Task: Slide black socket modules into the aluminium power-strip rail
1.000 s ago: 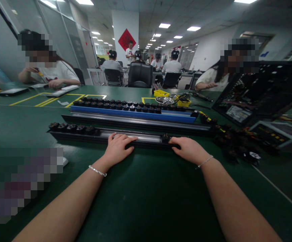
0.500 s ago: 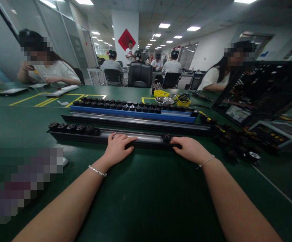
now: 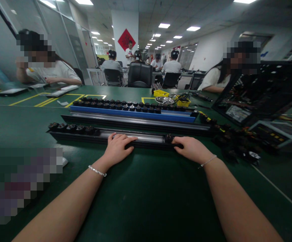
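A long black rail with a shiny metal channel lies across the green table in front of me. Several small black parts with metal prongs stand in its left end. My left hand rests on the rail's middle, fingers spread over the channel and the thumb along the near side. Near the right end, one black pronged part sits in the channel. My right hand has its fingers bent together at the rail's right end, beside that part; what they pinch, if anything, is hidden.
Behind are another black rail and a blue rail bearing several black parts. A dark heap of parts, a grey metal box and a black case stand right. People sit beyond, left and right.
My right hand has shifted slightly to the right, and more of the black part beside it shows. My left hand has stayed in place.
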A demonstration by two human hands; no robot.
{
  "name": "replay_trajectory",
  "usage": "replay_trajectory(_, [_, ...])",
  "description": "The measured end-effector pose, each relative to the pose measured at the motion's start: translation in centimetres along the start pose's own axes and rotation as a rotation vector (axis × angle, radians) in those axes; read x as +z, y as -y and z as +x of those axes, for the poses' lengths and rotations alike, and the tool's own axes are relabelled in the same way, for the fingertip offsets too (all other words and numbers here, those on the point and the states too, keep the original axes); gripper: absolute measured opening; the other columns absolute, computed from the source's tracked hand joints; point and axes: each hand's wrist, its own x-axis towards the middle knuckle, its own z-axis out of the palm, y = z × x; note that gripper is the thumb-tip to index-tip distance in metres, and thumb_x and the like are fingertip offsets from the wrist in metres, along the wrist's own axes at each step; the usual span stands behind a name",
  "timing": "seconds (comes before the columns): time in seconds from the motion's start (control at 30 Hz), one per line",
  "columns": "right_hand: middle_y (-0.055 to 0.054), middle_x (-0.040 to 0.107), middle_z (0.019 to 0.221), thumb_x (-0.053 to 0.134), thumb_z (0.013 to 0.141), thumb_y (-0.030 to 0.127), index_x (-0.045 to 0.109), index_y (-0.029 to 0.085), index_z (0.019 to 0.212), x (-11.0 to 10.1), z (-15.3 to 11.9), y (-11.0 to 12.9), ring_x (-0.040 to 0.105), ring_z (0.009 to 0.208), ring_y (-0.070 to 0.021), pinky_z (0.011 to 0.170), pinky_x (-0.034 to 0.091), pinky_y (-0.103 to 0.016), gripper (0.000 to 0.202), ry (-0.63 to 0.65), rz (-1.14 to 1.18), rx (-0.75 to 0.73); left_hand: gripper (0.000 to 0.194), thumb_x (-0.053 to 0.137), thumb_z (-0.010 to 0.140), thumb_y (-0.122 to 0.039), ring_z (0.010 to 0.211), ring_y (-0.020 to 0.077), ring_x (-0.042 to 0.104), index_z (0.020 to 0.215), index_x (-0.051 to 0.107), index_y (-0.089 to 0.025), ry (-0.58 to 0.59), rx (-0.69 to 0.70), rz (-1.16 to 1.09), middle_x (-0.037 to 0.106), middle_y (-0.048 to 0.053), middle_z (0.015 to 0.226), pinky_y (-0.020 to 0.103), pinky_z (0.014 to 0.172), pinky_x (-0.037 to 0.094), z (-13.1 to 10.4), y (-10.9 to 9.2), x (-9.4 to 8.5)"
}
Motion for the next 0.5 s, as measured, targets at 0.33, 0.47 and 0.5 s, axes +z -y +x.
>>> replay_trajectory(0.33, [0.0, 0.067, 0.09, 0.051, 0.076, 0.026, 0.062, 0.025, 0.087, -0.15, -0.09, -0.35, 0.06, 0.082, -0.017, 0.07, 0.041, -0.026, 0.015, 0.001, -0.008, 0.008, 0.038, 0.051, 0.08, -0.037, 0.1, 0.0196, 0.052, 0.118, 0.053, -0.039, -0.012, -0.001, 0.013, 0.063, -0.001, 0.097, 0.045, 0.101, 0.017, -0.04, -0.03, 0.06])
replay_trajectory(0.47, [0.0, 0.067, 0.088, 0.051, 0.076, 0.028, 0.062, 0.026, 0.086, -0.24, -0.15, -0.56, 0.06, 0.08, -0.0162, 0.068, 0.04, -0.025, 0.014, 0.006, -0.015, 0.02, 0.038, 0.051, 0.08, -0.037, 0.1, 0.0197, 0.052, 0.118, 0.053, -0.04, 0.0, -0.004, 0.018, 0.063, -0.002, 0.097, 0.046, 0.101, 0.017, 0.01, -0.04, 0.05])
replay_trajectory(0.5, [0.0, 0.067, 0.088, 0.051, 0.076, 0.028, 0.062, 0.026, 0.086, -0.27, -0.16, -0.57, 0.06, 0.079, -0.016, 0.068, 0.04, -0.025, 0.015, 0.008, -0.013, 0.023, 0.038, 0.05, 0.08, -0.037, 0.1, 0.0197, 0.051, 0.118, 0.053, -0.04, 0.003, -0.005, 0.018, 0.063, -0.002, 0.097, 0.046, 0.101, 0.017, 0.01, -0.05, 0.04])
